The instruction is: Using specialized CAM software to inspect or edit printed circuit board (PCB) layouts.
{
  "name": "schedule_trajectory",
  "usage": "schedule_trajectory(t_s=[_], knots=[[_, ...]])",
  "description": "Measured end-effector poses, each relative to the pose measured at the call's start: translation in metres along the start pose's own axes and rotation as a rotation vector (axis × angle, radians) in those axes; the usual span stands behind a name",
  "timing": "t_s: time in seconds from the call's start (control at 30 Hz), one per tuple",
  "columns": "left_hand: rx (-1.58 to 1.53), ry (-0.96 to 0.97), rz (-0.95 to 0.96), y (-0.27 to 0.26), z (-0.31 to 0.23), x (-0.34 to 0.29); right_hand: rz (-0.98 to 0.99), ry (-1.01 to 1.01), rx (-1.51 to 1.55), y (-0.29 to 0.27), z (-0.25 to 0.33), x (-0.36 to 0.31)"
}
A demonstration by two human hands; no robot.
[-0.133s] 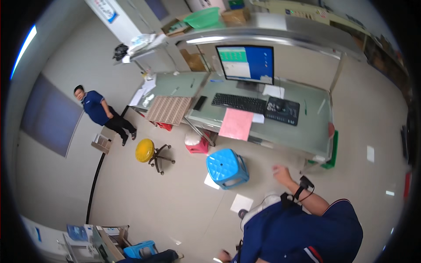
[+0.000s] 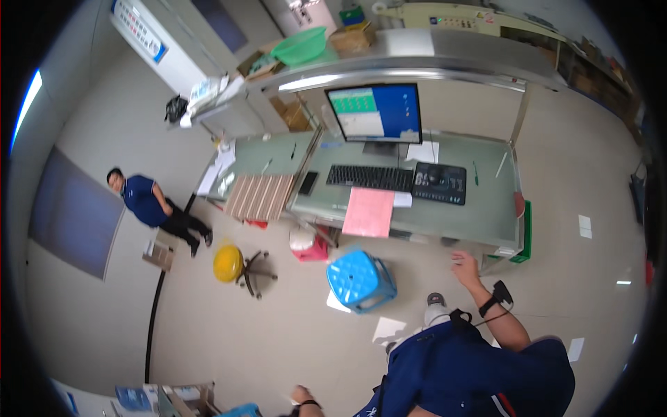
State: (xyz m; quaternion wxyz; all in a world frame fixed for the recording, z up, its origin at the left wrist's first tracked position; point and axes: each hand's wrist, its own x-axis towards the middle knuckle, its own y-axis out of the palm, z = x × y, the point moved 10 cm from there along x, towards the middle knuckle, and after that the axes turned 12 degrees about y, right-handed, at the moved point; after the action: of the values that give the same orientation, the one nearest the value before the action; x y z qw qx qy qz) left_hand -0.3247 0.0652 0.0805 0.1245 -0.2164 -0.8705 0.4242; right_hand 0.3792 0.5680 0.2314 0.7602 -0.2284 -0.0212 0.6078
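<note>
My right hand hangs in the air just in front of the near right edge of the glass-topped desk, touching nothing. Its fingers are loosely bent and a little apart, and I see no object in them. A black strap with a small device circles my right wrist. Low in the view, my left hand swings out over the floor, a dark band at its wrist; its fingers are too small and blurred to read. The blue plastic stool stands between my hands and the desk.
On the desk are a monitor, a keyboard, a mouse pad and a pink sheet. A yellow wheeled stool and a pink stool stand on the left. A person stands by the wall. A green crate sits right.
My right hand has shifted right and slightly up. My left hand has come further into view, toward the left. The whole view has tilted, and one shoe now shows beneath me.
</note>
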Motion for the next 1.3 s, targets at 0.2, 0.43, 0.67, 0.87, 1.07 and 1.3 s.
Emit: schedule_trajectory(t_s=[0.2,0.43,0.67,0.87,1.07,1.3], knots=[[-0.734,-0.054,-0.115,0.049,-0.235,0.268,-0.371,-0.09,-0.178,-0.087,-0.012,0.059],[-0.194,0.747,0.688,0.297,-0.547,0.095,-0.397,0.038,0.042,-0.058,-0.003,0.107],[0.146,1.258,1.157,0.374,-0.735,0.031,-0.525,0.128,0.131,-0.029,-0.017,0.143],[0.281,1.767,0.738,0.476,-0.78,0.117,-0.706,-0.102,-0.065,0.033,0.046,0.252],[0.085,2.017,0.566,0.515,-0.813,0.114,-0.809,-0.226,-0.364,0.095,0.084,0.345],[-0.009,2.059,0.64,0.517,-0.836,0.127,-0.875,-0.242,-0.643,0.142,0.086,0.369]])
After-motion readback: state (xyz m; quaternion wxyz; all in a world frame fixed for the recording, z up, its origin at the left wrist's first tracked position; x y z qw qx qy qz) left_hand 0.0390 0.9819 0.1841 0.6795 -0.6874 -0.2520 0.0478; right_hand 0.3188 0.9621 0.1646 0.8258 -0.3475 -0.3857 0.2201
